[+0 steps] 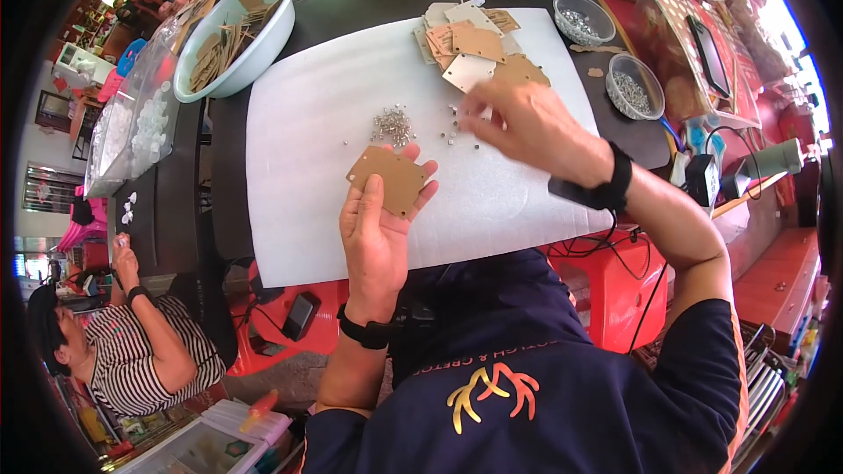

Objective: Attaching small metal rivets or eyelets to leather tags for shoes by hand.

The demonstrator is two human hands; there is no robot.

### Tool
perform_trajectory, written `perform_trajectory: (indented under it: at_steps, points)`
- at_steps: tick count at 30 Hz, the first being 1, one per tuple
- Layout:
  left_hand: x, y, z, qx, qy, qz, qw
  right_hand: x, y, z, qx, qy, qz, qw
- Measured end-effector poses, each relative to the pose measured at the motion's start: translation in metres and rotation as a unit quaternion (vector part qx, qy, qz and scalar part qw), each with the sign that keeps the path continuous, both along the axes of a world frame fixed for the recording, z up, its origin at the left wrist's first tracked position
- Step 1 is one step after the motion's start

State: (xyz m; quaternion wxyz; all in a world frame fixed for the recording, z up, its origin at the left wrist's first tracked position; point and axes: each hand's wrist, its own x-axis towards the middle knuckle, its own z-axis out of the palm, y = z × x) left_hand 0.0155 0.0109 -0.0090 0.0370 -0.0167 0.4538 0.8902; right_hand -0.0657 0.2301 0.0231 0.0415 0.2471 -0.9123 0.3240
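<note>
My left hand (pixel 376 241) holds a flat brown board piece (pixel 386 181) with small holes near its edges, the thumb on top and the fingers spread beneath. Just beyond it, a heap of tiny silvery metal pieces (pixel 392 125) lies on the white foam sheet (pixel 307 110). My right hand (pixel 527 127) is over the sheet's right side, beside a few scattered metal pieces (pixel 453 125). Its fingers are bent toward the thumb in a pinch; anything between the tips is too small to make out. Behind it lies a loose pile of similar brown and pale board pieces (pixel 477 41).
Two clear tubs of small metal parts (pixel 583 19) (pixel 634 88) stand at the right. A pale basin (pixel 235 70) with brown pieces sits at the far left, near a clear bin of white items (pixel 151 127). Another person (pixel 154 333) works at the left; a red stool (pixel 619 290) is below.
</note>
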Motion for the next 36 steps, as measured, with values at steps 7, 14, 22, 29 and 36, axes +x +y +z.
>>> perform_trajectory:
  at_steps: [7,14,22,29,36]
  points:
    - [0.003,0.006,0.004,-0.008,-0.034,-0.031,0.999,-0.039,0.000,-0.019,0.165,0.120,-0.083,0.975]
    - [0.005,0.003,0.005,-0.012,-0.038,-0.041,0.998,-0.044,0.010,-0.011,0.204,0.062,-0.085,0.973]
    - [0.003,0.009,0.008,0.002,-0.050,-0.067,0.996,-0.041,0.019,-0.024,0.144,0.166,-0.079,0.972]
    - [0.004,0.008,0.007,0.013,-0.053,-0.073,0.996,-0.041,0.023,-0.024,0.188,0.148,-0.067,0.969]
    - [0.001,0.011,0.005,0.014,-0.059,-0.082,0.995,-0.039,0.023,-0.028,0.158,0.199,-0.074,0.964]
